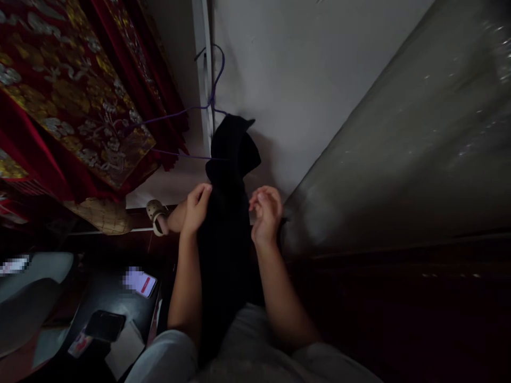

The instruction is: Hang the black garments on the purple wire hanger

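Observation:
A black garment (229, 159) hangs over a thin purple line (175, 114) strung along a white wall and drops down between my forearms. My left hand (197, 208) is closed on the garment's left edge, fingers curled around the cloth. My right hand (265, 213) is just right of the garment, fingers bent and partly blurred; whether it grips the cloth does not show.
A red and gold patterned curtain (72, 90) hangs at the upper left. A large grey shiny surface (399, 159) fills the right. A foot in a beige sandal (156, 215) is at left. A phone (104, 324) and papers (125, 348) lie on a dark surface at the lower left.

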### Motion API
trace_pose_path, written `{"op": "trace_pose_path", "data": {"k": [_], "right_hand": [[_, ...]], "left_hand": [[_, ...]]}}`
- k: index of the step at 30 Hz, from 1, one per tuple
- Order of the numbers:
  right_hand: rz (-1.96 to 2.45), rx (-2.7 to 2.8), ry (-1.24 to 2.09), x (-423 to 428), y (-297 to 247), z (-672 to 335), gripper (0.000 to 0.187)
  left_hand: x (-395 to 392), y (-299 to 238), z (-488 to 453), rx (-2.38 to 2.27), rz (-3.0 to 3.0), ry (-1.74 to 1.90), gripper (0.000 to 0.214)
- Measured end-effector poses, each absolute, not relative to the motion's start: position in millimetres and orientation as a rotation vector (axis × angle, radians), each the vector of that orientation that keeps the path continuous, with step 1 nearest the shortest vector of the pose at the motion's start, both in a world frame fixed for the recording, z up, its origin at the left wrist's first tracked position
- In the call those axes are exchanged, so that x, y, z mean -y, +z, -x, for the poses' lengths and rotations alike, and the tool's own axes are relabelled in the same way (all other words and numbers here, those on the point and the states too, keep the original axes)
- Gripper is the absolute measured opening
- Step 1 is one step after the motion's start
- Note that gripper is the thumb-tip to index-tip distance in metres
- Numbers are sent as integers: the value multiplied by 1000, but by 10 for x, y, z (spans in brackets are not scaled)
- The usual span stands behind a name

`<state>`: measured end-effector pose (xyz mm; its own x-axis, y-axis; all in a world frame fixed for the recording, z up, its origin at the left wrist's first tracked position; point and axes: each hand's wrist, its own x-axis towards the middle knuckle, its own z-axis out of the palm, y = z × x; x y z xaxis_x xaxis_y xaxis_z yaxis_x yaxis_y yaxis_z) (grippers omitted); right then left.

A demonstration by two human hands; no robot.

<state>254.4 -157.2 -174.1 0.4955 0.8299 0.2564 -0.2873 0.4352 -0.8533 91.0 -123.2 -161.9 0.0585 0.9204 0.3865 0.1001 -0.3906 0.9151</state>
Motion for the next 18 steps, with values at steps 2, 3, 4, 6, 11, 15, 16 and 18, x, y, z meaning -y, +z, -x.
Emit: {"op": "trace_pose_path", "data": {"k": [2,3,4,6,11,15,16,18], "right_hand": [[857,867,633,1573,-1759,-2628,35],[857,959,610,1578,-1758,-2658,41],[858,1053,616,1581,-1753,-2683,45],[870,1194,701,1580,-1736,-2724,51],[1061,1220,1110,1502,-1674,-2869,49],[1123,1561,1238,1407,-1533,-2945,32],[1115,1638,1185,1382,-1478,-2946,24],[1089,1747,1034,1338,-1343,-2938,11]], "left_hand": [[1298,-1470,-1065,-953,-1766,1433,39],[1334,-1419,-1135,-896,-1832,1410,39],[1368,-1387,-1200,-844,-1885,1377,37],[1411,-1376,-1308,-778,-1950,1335,34],[1286,-1469,-1397,-781,-1990,1444,33],[1034,-1440,-1327,-756,-2024,1457,39],[974,-1422,-1305,-742,-2013,1424,41],[874,-1406,-1265,-691,-1924,1316,46]]}}
